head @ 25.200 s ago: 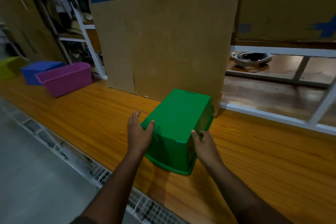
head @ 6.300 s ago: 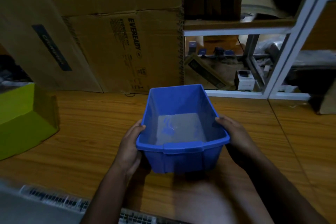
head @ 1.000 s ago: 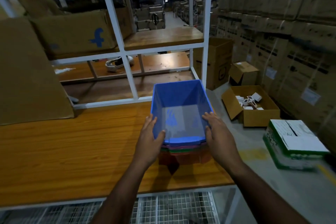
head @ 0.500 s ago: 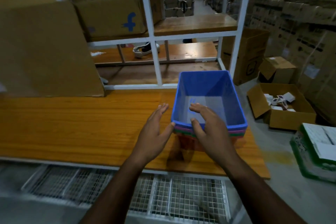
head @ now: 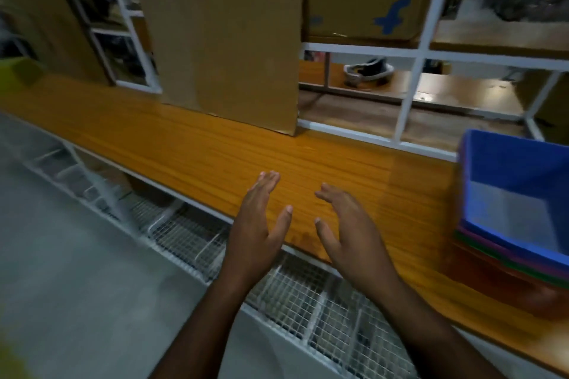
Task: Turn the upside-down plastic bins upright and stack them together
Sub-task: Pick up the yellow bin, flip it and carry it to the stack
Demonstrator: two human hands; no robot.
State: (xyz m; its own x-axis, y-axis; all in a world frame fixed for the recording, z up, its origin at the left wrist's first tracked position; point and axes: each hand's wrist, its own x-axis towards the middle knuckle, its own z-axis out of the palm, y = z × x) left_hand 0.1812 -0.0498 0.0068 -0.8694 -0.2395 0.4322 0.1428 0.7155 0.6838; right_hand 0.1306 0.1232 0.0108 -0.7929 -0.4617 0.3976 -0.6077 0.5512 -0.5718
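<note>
Both grips, left hand [head: 257, 229] and right hand [head: 348, 226], now spread empty, released blue bin [head: 517, 194] stacked at right; yellow bin [head: 18, 74] far left remains.

Blue bin [head: 517, 194]: upright, open side up, top of the stack; pale grey floor inside; rectangular, walls flaring up to a rolled rim; cut off by the right edge of view.
Stack [head: 508, 258]: nested upright bins under the blue one; only rims show, pink [head: 505, 251] then green [head: 498, 257], with a red-brown bin [head: 498, 286] at the bottom showing its side wall.
Stack place: far right of the wooden bench [head: 215, 157], near its front edge.
Yellow-green bin [head: 18, 72]: far left on the bench, mostly out of view, blurred; pose unclear.
</note>
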